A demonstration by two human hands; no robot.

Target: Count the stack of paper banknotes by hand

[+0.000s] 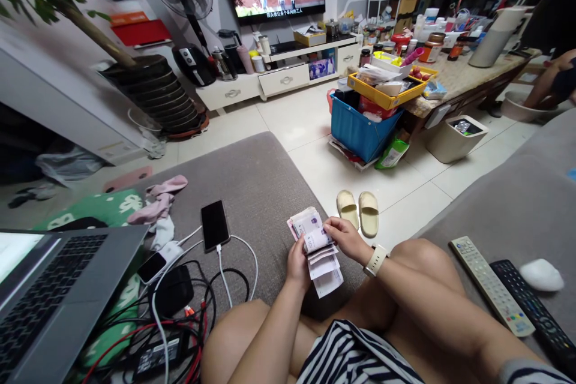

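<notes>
My left hand (297, 264) holds a stack of paper slips and banknotes (315, 246) above the grey sofa seat (256, 174). My right hand (344, 237), with a pale watch (375, 260) on its wrist, pinches the top slip of the stack from the right. Several slips fan out below the hands toward my bare knees. Both hands are closed on the same bundle.
A black phone (215, 225) on a white cable lies left of the hands, beside tangled cables and an open laptop (49, 288). Two remotes (492, 285) lie on the sofa at right. Slippers (359, 211), a blue bin (360, 129) and a cluttered table (459, 75) stand ahead.
</notes>
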